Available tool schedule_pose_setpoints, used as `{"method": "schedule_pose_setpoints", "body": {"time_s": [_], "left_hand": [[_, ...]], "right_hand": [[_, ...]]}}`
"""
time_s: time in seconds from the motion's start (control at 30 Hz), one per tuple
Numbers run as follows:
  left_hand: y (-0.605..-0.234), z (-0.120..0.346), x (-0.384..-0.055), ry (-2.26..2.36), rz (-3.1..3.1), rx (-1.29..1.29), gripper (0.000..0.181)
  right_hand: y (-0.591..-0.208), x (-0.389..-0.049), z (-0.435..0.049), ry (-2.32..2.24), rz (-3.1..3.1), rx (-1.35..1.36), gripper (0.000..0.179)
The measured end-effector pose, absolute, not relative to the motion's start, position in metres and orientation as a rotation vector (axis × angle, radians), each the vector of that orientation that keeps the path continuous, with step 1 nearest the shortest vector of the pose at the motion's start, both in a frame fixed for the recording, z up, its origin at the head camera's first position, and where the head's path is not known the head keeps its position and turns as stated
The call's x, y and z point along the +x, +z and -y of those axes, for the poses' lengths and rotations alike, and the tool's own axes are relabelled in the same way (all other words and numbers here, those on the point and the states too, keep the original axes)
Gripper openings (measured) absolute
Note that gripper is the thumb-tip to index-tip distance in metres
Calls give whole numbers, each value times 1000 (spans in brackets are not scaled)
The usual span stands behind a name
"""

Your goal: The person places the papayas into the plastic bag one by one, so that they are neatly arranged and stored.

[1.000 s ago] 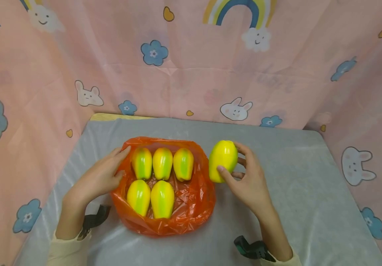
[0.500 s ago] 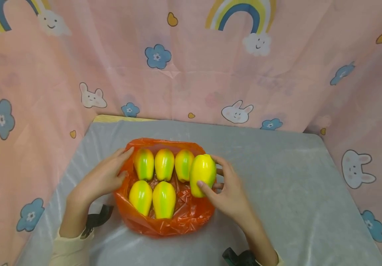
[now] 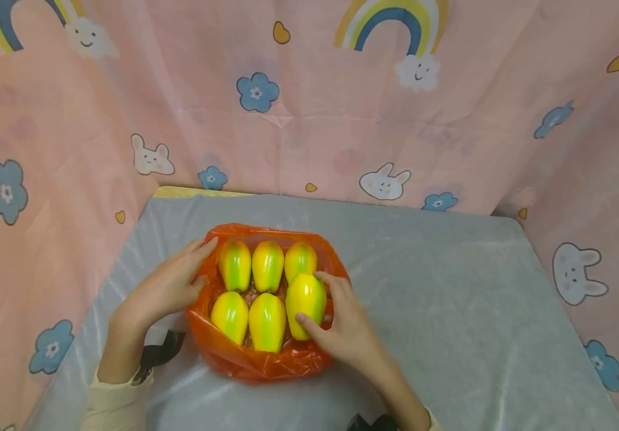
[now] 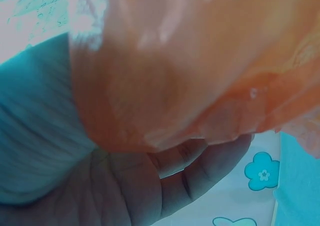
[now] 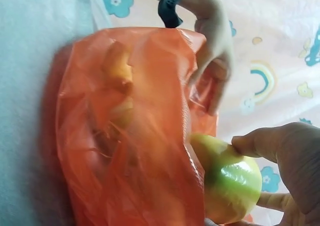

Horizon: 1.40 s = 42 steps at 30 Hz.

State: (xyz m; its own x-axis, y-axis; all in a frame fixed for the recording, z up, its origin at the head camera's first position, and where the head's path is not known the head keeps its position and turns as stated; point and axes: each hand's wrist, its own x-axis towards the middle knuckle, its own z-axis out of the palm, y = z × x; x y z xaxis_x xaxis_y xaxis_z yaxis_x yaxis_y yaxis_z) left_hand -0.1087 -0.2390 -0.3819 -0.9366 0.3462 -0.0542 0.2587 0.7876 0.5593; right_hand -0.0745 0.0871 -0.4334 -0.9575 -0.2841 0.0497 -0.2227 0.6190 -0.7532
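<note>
A red-orange plastic bag [image 3: 309, 358] stands with its mouth spread on the grey-covered table. Inside, several glossy yellow-green papayas [image 3: 268, 266] lie in two rows. My left hand [image 3: 172, 286] holds the bag's left rim; in the left wrist view the film covers part of that hand [image 4: 190, 171]. At the bag's right side, my right hand [image 3: 344, 320] grips one more papaya [image 3: 306, 305] between thumb and fingers. This papaya overlaps the back-row right one in the head view. The right wrist view has the held papaya [image 5: 232, 181] at the bag's rim, partly behind the film.
The grey table cover [image 3: 449, 311] extends to the right of the bag. A pink patterned curtain [image 3: 309, 120] hangs behind and at the sides. A strip of wooden edge [image 3: 196, 191] shows at the back left. Black wrist mounts [image 3: 161, 350] sit on both arms.
My right hand has carried the papaya leftward from outside the bag to over its front right part. The left hand stays at the left rim. The head view has shifted slightly.
</note>
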Motion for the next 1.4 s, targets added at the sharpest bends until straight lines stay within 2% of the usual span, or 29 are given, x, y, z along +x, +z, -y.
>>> {"method": "schedule_pose_setpoints", "body": {"time_s": [0.63,1.03,1.4], "left_hand": [[-382,239,-108,828,-2824,468,72],[-382,239,-108,831,-2823,469,72],[-381,239,-108,840,-2807,451,72]], "right_hand": [[-456,-62,-80,-1122,-2740,-361,75],[-459,-60,-78,-1063,-2702,-293,78],[-462,-63,-77,-981,-2722,-341,77]]}}
